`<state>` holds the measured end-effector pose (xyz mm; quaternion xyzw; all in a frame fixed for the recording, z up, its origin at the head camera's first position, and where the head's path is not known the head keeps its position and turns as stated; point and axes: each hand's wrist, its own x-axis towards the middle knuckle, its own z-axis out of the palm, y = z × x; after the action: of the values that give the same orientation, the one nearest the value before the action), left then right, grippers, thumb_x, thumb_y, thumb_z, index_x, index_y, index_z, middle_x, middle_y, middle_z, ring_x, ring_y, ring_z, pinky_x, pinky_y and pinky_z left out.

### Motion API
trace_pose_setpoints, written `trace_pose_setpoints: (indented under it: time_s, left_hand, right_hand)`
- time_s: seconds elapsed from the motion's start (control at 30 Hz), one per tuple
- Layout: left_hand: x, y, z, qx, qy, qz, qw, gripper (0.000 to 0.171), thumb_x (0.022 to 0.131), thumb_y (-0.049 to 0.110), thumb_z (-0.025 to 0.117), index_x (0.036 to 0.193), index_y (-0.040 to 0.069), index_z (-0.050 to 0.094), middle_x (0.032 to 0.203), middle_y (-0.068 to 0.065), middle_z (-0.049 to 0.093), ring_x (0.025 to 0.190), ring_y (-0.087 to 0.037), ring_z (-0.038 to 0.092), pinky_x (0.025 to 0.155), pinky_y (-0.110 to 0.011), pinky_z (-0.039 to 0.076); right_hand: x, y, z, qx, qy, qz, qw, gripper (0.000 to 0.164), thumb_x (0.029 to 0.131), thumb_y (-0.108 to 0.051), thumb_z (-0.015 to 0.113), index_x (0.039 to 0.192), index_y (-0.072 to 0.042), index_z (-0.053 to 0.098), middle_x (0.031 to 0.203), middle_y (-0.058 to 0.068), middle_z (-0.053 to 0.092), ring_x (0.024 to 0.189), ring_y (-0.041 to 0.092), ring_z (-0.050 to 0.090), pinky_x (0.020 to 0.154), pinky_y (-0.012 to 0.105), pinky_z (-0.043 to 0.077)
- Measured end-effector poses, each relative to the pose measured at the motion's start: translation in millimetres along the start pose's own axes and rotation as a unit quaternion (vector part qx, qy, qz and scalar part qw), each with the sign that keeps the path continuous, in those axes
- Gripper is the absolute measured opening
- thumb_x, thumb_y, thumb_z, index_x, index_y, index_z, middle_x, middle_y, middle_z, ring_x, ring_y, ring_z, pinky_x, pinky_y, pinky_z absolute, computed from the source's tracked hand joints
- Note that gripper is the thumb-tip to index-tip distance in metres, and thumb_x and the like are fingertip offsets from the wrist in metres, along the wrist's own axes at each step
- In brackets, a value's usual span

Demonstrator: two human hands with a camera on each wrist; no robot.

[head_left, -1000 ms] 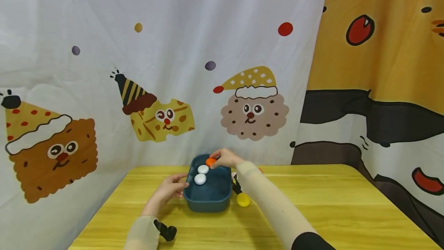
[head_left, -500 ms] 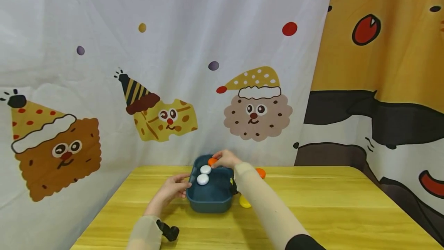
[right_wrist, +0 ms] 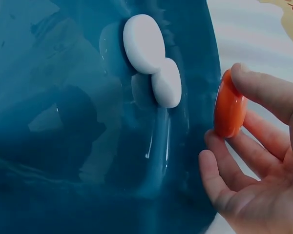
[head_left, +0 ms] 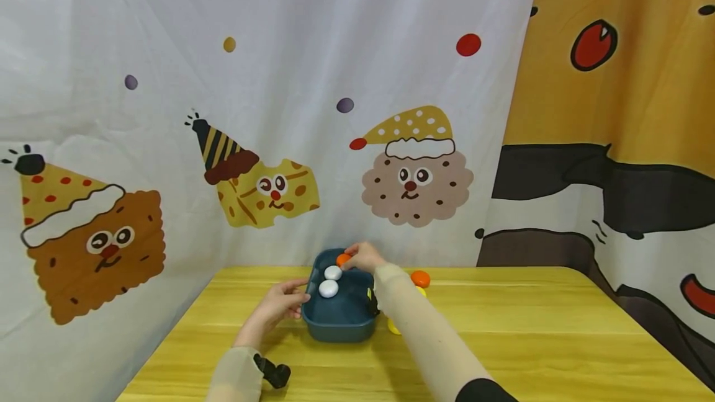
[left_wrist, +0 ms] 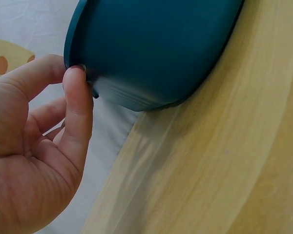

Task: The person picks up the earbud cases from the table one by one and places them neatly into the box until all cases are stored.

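A dark blue-green rectangular box (head_left: 341, 332) stands on the table, open at the top. Two smooth white rounded discs (head_left: 328, 288) lie inside it along its left side, touching each other in the right wrist view. My left hand (head_left: 281, 301) pinches the box's left rim between thumb (left_wrist: 77, 92) and index finger. Over the far end of the box, my right hand (head_left: 364, 257) holds an orange rounded disc (right_wrist: 229, 106) between thumb and fingers. That disc is tilted on edge, apart from the white ones.
Right of the box, another orange disc (head_left: 421, 278) lies on the wooden table (head_left: 530, 340). Yellow discs (head_left: 394, 326) beside the box are partly hidden by the right sleeve (head_left: 424, 327). A white printed curtain (head_left: 335, 203) hangs behind the table.
The view has shifted slightly, so everything sits a little further right. The right forearm has shifted left against the table, uncovering the orange disc on it. Both hands keep their holds.
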<state>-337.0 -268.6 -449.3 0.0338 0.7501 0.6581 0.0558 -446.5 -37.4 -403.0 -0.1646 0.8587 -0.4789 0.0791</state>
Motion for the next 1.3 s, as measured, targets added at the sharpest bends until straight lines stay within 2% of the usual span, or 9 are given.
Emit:
trace_pose_setpoints:
  time_s: [0.13, 0.43, 0.67, 0.9, 1.13, 1.3]
  left_hand:
    - [0.4, -1.5, -0.1, -0.001, 0.000, -0.002, 1.0000, 0.057, 0.092, 0.008, 0.064, 0.142, -0.006, 0.042, 0.093, -0.012, 0.057, 0.057, -0.012, 0.053, 0.056, -0.027, 0.053]
    - [-0.4, 0.1, 0.3, -0.003, -0.002, 0.002, 1.0000, 0.057, 0.092, 0.006, 0.063, 0.143, -0.006, 0.041, 0.091, -0.011, 0.056, 0.058, -0.013, 0.053, 0.055, -0.027, 0.052]
    - [0.7, -0.2, 1.2, -0.003, -0.003, 0.002, 1.0000, 0.057, 0.091, 0.007, 0.064, 0.143, -0.006, 0.042, 0.090, -0.010, 0.056, 0.058, -0.013, 0.053, 0.055, -0.026, 0.052]
    - [1.8, -0.3, 2.0, -0.004, -0.001, -0.007, 1.0000, 0.057, 0.091, 0.006, 0.064, 0.142, -0.005, 0.043, 0.087, -0.010, 0.054, 0.057, -0.012, 0.052, 0.054, -0.025, 0.052]
    - [2.5, 0.3, 2.3, -0.005, -0.003, -0.001, 1.0000, 0.056, 0.092, 0.006, 0.063, 0.143, -0.006, 0.042, 0.089, -0.010, 0.055, 0.058, -0.013, 0.051, 0.055, -0.026, 0.052]
    - [2.5, 1.0, 2.5, -0.004, -0.005, -0.002, 1.0000, 0.057, 0.092, 0.007, 0.064, 0.142, -0.006, 0.042, 0.088, -0.009, 0.055, 0.058, -0.013, 0.051, 0.055, -0.026, 0.052]
  right_hand:
    - [2.7, 2.6, 5.1, -0.013, 0.015, 0.009, 1.000, 0.048, 0.072, -0.006, 0.083, 0.117, 0.003, 0.067, 0.110, 0.013, 0.064, 0.090, 0.024, 0.060, 0.080, 0.035, 0.052]
    - [4.2, 4.6, 12.7, -0.034, 0.032, 0.047, 0.998, 0.043, 0.071, -0.007, 0.085, 0.111, 0.000, 0.070, 0.102, 0.013, 0.063, 0.077, 0.026, 0.060, 0.067, 0.037, 0.053]
    - [5.4, 6.7, 14.4, -0.064, 0.021, 0.055, 0.996, 0.040, 0.070, -0.008, 0.085, 0.106, 0.000, 0.070, 0.098, 0.012, 0.064, 0.081, 0.025, 0.061, 0.070, 0.039, 0.055]
    - [2.7, 3.8, 14.8, -0.092, -0.018, 0.065, 0.993, 0.041, 0.073, -0.007, 0.082, 0.111, 0.001, 0.070, 0.084, 0.008, 0.064, 0.065, 0.018, 0.054, 0.073, 0.042, 0.055]
    - [1.3, 1.0, 13.5, -0.113, -0.037, 0.067, 0.991, 0.033, 0.076, -0.009, 0.080, 0.107, 0.000, 0.072, 0.074, 0.005, 0.059, 0.060, 0.016, 0.049, 0.076, 0.045, 0.054]
    - [3.1, 3.0, 10.0, -0.109, -0.045, 0.082, 0.990, 0.028, 0.076, -0.017, 0.082, 0.099, -0.004, 0.075, 0.077, 0.003, 0.062, 0.068, 0.021, 0.058, 0.080, 0.046, 0.054]
